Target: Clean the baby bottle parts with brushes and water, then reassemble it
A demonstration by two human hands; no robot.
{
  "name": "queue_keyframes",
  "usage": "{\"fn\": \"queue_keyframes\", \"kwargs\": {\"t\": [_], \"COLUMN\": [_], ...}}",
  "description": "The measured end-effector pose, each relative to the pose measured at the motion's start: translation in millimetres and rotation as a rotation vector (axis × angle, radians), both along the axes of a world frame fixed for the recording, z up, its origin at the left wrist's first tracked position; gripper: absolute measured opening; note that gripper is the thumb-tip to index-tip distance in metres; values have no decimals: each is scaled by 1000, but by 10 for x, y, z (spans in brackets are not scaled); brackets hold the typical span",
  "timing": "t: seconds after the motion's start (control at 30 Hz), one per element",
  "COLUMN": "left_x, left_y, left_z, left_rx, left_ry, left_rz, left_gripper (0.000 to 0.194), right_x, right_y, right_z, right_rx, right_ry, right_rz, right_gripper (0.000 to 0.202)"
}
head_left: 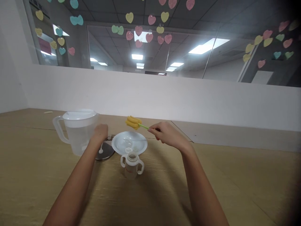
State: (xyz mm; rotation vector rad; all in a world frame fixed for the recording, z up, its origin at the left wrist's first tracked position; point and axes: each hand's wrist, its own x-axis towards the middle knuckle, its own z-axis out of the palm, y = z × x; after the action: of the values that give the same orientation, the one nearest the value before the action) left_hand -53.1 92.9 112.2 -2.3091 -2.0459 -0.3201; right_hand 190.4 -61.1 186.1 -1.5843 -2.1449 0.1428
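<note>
Right hand [167, 135]: your fingers are clamped on the thin green handle of a yellow, soft-headed brush [133, 122], its head raised above the far rim of the bowl.

Left hand [101, 133]: beside the translucent plastic pitcher [81, 135] with white lid and side handle; you have its fingers turned away, so whether they are apart or together cannot be told.

Shallow white round bowl [142, 145]: between your hands, small clear pieces inside.

Clear bottle with two white handles [131, 168]: upright, open-mouthed, just on your side of the bowl.

Round grey metal disc [108, 151]: left of the bowl, a white tube with a rounded end [101, 151] over it.

Wood-toned tabletop [164, 194]: beneath these items.
</note>
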Motion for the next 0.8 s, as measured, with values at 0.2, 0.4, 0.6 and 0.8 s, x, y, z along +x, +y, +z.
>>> {"fn": "queue_keyframes", "kwargs": {"t": [0.2, 0.4, 0.6, 0.8], "left_x": [-2, 59, 377, 706], "left_y": [164, 156, 45, -70], "left_z": [-280, -251, -167, -383], "left_rx": [-68, -37, -20, -69], "left_ry": [40, 17, -62, -70], "left_rz": [-29, -39, -391, -582], "left_gripper": [20, 20, 32, 37], "right_x": [10, 10, 27, 44], "right_y": [8, 17, 41, 61], "right_z": [-10, -11, -31, -48], "right_rx": [-18, -38, -48, -51], "right_ry": [-12, -12, -10, -17], "right_rz": [9, 4, -4, -5], "right_gripper": [35, 35, 35, 36]}}
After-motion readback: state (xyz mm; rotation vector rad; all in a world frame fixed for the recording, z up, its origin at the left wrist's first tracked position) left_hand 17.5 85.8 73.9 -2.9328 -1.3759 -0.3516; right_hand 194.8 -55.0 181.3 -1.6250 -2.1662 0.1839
